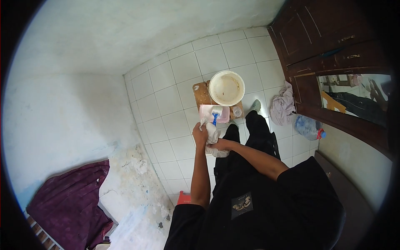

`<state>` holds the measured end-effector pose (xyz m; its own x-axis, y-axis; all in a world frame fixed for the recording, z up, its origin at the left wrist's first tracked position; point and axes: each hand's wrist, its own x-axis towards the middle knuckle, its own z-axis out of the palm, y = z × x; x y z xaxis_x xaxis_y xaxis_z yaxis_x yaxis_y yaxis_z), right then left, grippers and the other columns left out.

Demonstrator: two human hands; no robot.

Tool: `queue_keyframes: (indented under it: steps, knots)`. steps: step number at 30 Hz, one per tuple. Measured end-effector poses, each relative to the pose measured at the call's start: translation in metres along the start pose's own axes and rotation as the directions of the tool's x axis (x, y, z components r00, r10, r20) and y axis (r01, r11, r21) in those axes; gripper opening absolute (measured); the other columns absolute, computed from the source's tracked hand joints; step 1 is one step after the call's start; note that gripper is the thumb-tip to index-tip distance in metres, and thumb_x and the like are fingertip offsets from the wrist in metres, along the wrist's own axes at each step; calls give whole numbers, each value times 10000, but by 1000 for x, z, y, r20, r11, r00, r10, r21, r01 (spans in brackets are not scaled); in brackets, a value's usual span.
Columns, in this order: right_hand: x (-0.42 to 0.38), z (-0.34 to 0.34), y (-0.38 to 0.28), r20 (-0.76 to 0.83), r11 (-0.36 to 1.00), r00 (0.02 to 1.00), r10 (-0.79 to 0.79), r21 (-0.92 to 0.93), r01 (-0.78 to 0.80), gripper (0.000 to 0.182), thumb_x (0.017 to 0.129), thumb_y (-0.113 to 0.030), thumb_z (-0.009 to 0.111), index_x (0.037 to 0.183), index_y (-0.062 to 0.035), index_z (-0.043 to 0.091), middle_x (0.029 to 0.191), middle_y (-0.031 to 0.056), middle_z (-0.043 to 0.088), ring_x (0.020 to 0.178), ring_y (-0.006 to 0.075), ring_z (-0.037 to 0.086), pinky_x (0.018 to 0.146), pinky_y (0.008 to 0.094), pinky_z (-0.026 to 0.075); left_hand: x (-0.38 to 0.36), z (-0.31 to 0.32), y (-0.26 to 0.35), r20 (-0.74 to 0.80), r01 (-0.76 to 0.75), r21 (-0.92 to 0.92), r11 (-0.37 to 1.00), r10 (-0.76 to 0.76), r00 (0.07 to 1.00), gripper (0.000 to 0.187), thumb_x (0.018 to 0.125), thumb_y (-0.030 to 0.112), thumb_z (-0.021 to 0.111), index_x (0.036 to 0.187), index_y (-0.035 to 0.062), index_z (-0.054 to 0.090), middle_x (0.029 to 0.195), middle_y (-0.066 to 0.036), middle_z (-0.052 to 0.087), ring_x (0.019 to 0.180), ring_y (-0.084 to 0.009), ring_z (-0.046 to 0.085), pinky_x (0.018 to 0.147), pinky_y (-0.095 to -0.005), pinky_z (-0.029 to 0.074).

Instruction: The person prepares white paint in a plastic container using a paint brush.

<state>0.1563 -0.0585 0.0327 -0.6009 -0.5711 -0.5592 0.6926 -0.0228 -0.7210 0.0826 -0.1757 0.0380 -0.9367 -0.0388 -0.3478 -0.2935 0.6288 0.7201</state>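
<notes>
A crumpled white cloth (212, 134) hangs between my two hands in front of my body. My left hand (200, 134) has its fingers closed on the cloth's upper left part. My right hand (220, 144) grips the cloth lower down, its fingers partly hidden in the folds. Just beyond the cloth, a paintbrush (215, 118) with a blue handle and pale bristles rests on a pink tray (225, 115). To the right of the tray is a small clear cup (237, 111). A large whitish bucket (227, 88) stands behind them.
A stained wooden board (201, 95) bears the bucket and tray. Right of my feet lie a bundled cloth (283, 106) and a large plastic bottle (307, 127). A dark wooden cabinet (308, 37) lines the right. Purple fabric (68, 204) hangs at the left wall.
</notes>
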Motion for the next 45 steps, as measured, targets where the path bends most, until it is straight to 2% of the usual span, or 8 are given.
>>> queue_keyframes:
  steps: [5,14,17,24,26,34,41,45]
  knots:
    - [-5,0,-8,-10,997,997,76,-9,-76,567,908,-362,577,1383,-95,419,1317,114,523,1192,238,480,1015,342,348,-1,-1,0,5,-1,11,1000,1,1000,224,853,155,567,970,-19,647,855,-247,658,818,-394,647,735,-416,491]
    - [-11,1,-11,-14,999,999,39,-25,-40,584,902,-371,586,1384,-90,414,1317,126,523,1183,251,488,1008,349,354,-4,0,-1,22,5,-7,1000,-4,1000,228,867,160,565,989,-15,647,870,-239,663,823,-384,650,741,-409,492]
    - [-21,0,-26,6,996,997,78,-43,-77,589,899,-376,590,1382,-87,415,1310,130,528,1173,254,494,1002,354,361,-4,2,-6,23,7,-11,1000,-7,1000,230,869,161,566,993,-15,647,874,-238,665,823,-378,652,740,-406,493]
    - [-11,3,-4,-20,999,999,39,-36,-40,602,894,-394,592,1381,-85,418,1307,134,529,1168,259,502,995,357,369,-12,0,-2,-13,-10,-39,999,10,1000,234,868,159,562,997,-18,644,874,-233,667,824,-364,657,739,-400,493]
    - [-20,2,-17,-2,994,995,100,-55,-100,608,893,-403,590,1382,-86,418,1308,131,530,1169,259,504,997,356,369,-13,-1,-3,-7,-5,-40,999,5,1000,236,868,158,562,1001,-19,643,873,-233,666,825,-363,657,739,-399,493]
    - [-22,5,-18,-8,998,998,57,-31,-57,609,889,-395,600,1381,-85,419,1307,121,532,1165,250,504,994,347,370,-14,-2,-4,2,2,-79,997,-2,1000,246,871,165,564,1016,-19,640,880,-231,668,826,-353,658,744,-396,494]
    - [-9,4,-3,-12,999,1000,3,-32,-3,582,894,-367,602,1373,-85,429,1283,105,548,1149,231,504,987,334,371,-12,-3,-5,-14,-7,-32,999,7,1000,251,873,175,565,1019,-14,642,884,-227,670,823,-350,657,743,-394,495]
    - [-17,4,-16,-25,1000,999,26,-15,-27,576,896,-371,600,1369,-89,433,1275,100,554,1147,228,504,984,333,373,-12,-4,-1,-16,-9,-37,999,8,1000,256,873,180,565,1019,-16,641,885,-228,670,825,-352,657,741,-395,495]
